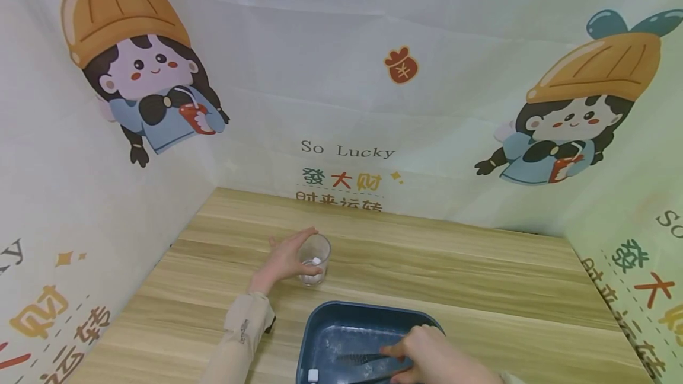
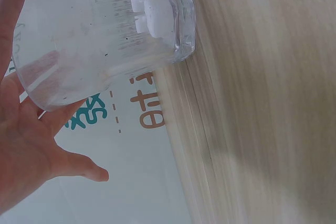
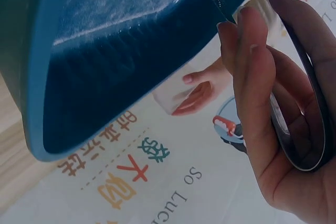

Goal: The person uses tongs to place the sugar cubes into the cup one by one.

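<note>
My left hand point(image 1: 285, 258) holds a clear drinking glass point(image 1: 316, 246) that stands on the table, its thumb in front and fingers behind. Several small white cubes point(image 2: 157, 17) lie at the bottom of the glass. My right hand point(image 1: 434, 353) grips a pair of metal tongs point(image 3: 312, 163), bent in a U at the palm end. The arms of the tongs are apart, and their textured tips reach down into a dark blue tray point(image 1: 368, 306). A single white cube point(image 1: 313, 376) lies in the tray's near left corner, away from the tongs.
The wood-grain table point(image 1: 480, 277) runs back to a printed cloth point(image 1: 341, 99) hung behind it and along both sides. The tray's raised rim stands close in front of the glass.
</note>
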`<state>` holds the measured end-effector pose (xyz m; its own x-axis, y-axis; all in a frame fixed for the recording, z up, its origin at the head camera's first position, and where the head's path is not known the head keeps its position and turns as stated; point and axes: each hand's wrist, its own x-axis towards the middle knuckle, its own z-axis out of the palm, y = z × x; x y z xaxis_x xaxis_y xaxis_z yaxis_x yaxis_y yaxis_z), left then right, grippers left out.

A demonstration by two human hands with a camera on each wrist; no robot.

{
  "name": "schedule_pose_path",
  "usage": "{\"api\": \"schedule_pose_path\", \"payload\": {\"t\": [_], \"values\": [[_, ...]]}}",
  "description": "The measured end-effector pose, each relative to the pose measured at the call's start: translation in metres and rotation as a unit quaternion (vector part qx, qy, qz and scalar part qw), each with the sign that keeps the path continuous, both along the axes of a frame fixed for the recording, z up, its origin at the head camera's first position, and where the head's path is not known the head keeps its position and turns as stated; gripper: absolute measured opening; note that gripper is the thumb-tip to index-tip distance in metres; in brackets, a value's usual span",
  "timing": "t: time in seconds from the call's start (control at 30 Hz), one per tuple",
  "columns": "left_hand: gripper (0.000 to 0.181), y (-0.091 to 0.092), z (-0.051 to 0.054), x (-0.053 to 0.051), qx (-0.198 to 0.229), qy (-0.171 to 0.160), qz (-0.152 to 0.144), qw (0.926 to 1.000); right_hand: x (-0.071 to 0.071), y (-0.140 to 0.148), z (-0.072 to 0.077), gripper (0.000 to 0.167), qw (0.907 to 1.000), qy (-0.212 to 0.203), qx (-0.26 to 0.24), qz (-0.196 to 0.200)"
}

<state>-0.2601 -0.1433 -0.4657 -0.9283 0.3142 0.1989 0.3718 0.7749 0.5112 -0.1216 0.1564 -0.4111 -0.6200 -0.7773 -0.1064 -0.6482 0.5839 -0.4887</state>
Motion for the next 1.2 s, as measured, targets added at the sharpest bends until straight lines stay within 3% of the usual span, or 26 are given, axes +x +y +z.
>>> {"api": "schedule_pose_path", "payload": {"t": [0.03,0.13,0.33,0.57,0.97,1.2], "values": [[0.084,-0.001,-0.006,-0.003,0.002,0.013,-0.005,0.9999,0.000,0.000,-0.001,0.035,1.0000,0.003,-0.003,0.003],[0.085,-0.002,-0.005,-0.002,0.008,0.017,-0.010,0.9998,0.000,0.000,-0.004,0.034,0.9997,0.009,-0.016,0.016],[0.084,0.001,0.001,0.000,-0.006,-0.009,0.004,0.9999,0.002,-0.002,-0.011,0.035,0.9981,0.034,-0.028,0.044],[0.084,0.002,0.002,0.000,-0.024,-0.017,0.010,0.9995,0.005,-0.003,-0.013,0.038,0.9990,0.020,-0.022,0.034],[0.084,0.002,0.003,0.000,-0.019,-0.016,0.008,0.9997,0.004,-0.005,-0.009,0.026,0.9973,0.058,0.010,0.044],[0.085,0.002,0.002,0.000,-0.023,-0.011,0.009,0.9996,0.004,-0.004,-0.011,0.022,0.9951,0.080,0.000,0.059]]}}
